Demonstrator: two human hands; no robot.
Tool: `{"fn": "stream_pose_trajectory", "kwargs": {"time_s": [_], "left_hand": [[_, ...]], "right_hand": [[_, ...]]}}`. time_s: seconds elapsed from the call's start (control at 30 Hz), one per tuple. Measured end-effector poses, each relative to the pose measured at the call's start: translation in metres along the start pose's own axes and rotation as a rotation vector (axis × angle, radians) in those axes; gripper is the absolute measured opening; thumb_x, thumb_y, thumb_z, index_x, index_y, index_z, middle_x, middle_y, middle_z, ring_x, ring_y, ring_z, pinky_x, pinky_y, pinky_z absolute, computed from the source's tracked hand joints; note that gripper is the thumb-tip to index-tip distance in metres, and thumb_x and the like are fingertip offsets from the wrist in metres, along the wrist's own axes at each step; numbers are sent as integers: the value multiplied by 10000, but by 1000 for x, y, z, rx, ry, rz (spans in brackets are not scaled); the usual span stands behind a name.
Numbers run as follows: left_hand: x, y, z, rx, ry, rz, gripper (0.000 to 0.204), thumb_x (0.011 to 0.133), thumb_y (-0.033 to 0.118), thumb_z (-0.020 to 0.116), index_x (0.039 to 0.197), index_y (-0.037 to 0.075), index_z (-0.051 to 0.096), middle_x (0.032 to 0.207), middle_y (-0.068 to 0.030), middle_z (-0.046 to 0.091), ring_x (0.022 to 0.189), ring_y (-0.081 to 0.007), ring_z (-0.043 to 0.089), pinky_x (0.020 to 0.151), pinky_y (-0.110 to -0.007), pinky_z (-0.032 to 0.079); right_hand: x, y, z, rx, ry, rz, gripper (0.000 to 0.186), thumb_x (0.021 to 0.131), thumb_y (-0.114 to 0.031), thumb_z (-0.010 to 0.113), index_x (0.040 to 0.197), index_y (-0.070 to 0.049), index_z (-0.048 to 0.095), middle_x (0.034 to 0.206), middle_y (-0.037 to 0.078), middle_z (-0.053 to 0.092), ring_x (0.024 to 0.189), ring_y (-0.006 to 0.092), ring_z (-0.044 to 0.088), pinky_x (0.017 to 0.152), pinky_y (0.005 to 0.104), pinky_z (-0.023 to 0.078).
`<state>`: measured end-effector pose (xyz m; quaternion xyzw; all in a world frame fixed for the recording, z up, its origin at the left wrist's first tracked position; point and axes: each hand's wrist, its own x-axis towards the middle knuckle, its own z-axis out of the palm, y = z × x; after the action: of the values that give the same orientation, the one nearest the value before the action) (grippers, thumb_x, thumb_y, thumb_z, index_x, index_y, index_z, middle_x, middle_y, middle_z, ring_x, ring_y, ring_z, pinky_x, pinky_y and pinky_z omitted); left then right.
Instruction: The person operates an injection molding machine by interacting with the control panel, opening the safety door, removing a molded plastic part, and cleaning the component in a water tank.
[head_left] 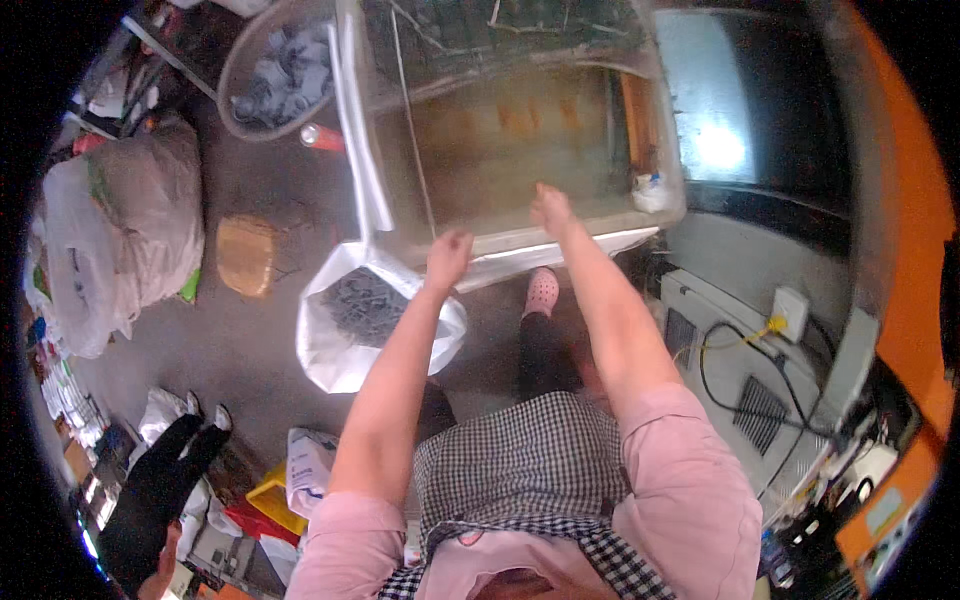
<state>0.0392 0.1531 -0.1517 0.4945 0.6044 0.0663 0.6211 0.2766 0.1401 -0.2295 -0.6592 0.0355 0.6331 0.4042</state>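
Note:
My left hand is closed, held above the near left corner of a large framed panel with a cloudy, brownish see-through surface. Farther forward, my right hand is also closed, over the panel's near edge. Whatever either hand may hold is too small or blurred to make out. To the left of my left forearm, a white sack stands with its mouth spread wide, holding many small dark grey pieces. A small white bundle sits at the panel's right corner.
A round tub of grey parts stands far left, near a red can-like object. A small tan stool and bulky plastic bags are at left. Another person is lower left. A grey cabinet with cables stands right.

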Motion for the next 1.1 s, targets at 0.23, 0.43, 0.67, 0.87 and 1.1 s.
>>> {"fn": "stream_pose_trajectory", "kwargs": {"time_s": [0.23, 0.43, 0.67, 0.87, 1.1], "left_hand": [[193, -34, 63, -12, 319, 27, 360, 848, 306, 528, 1087, 37, 532, 876, -34, 580, 738, -112, 542, 569, -252, 428], [228, -33, 108, -802, 67, -251, 343, 872, 347, 479, 1071, 75, 537, 940, -54, 587, 863, -160, 543, 703, -292, 431], [169, 92, 166, -643, 253, 31, 376, 901, 278, 436, 1155, 2, 409, 1127, -95, 501, 886, -230, 534, 834, -346, 417], [176, 145, 128, 529, 275, 205, 512, 683, 232, 711, 1011, -28, 415, 851, -229, 569, 758, -392, 563, 693, -448, 471], [150, 135, 141, -1588, -388, 106, 307, 789, 257, 576, 927, 6, 467, 720, -84, 518, 628, -206, 520, 609, -315, 459]], "right_hand": [[168, -27, -63, -514, 509, -169, 324, 850, -253, 505, 1075, -22, 532, 942, 114, 577, 910, 244, 543, 738, 397, 442], [141, -10, 3, 775, -196, 297, 221, 884, -163, 383, 851, -42, 565, 802, 116, 586, 733, 227, 578, 606, 357, 497], [130, -54, 23, 85, 151, -481, 286, 889, -272, 442, 788, -38, 572, 708, 84, 589, 557, 206, 548, 459, 296, 433], [60, -64, 47, -486, 129, -1003, 195, 843, -144, 450, 979, -14, 502, 1016, 135, 512, 870, 234, 489, 734, 339, 402], [50, -90, 54, 986, -376, -335, 382, 883, -64, 417, 1233, 16, 287, 1190, 184, 433, 1095, 269, 429, 831, 299, 416]]}}
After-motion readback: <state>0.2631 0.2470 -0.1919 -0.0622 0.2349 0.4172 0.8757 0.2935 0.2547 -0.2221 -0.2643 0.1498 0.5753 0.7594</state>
